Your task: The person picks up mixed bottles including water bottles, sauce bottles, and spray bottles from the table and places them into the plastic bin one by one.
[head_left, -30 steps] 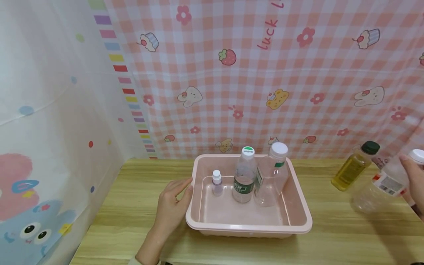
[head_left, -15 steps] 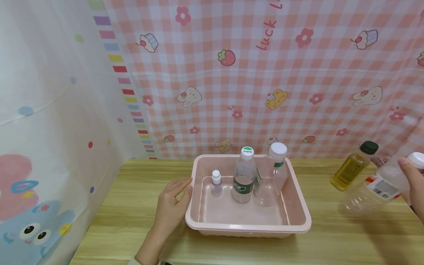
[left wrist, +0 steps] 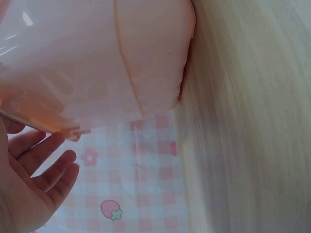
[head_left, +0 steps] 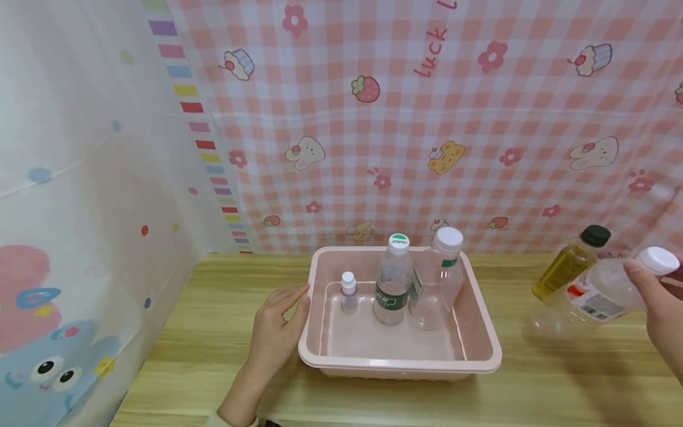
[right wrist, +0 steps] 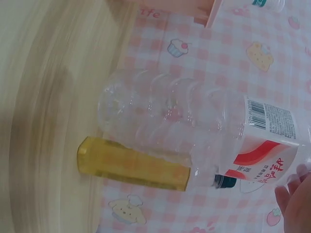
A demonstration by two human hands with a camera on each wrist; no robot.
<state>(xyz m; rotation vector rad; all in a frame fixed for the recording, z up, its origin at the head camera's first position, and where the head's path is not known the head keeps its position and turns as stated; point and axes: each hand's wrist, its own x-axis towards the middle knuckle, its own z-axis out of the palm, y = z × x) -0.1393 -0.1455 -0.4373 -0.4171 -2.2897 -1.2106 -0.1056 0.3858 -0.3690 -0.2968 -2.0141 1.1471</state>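
Observation:
My left hand (head_left: 277, 326) rests at the left side of a pink plastic basin (head_left: 400, 366), fingertips touching its rim. In the left wrist view those fingers (left wrist: 46, 160) are loosely bent against the outer edge. At the far right, my right hand (head_left: 658, 314) grips a large clear plastic bottle (head_left: 597, 296) near its white-capped neck. This bottle tilts, its base pointing left toward the basin; a red-and-white label (right wrist: 267, 145) wraps it. Inside the basin stand a small white-capped bottle (head_left: 349, 299), a green-labelled clear bottle (head_left: 392, 296) and a larger clear bottle (head_left: 434, 290).
A bottle of yellow oil (head_left: 560, 273) with a dark green cap stands behind the held bottle, partly covered by it. The wooden table (head_left: 213, 332) ends at a pink checked curtain (head_left: 331, 118). A white patterned curtain (head_left: 80, 196) hangs along the left.
My right hand has carried the large clear bottle leftward, in front of the oil bottle. The left hand and the basin stay where they were.

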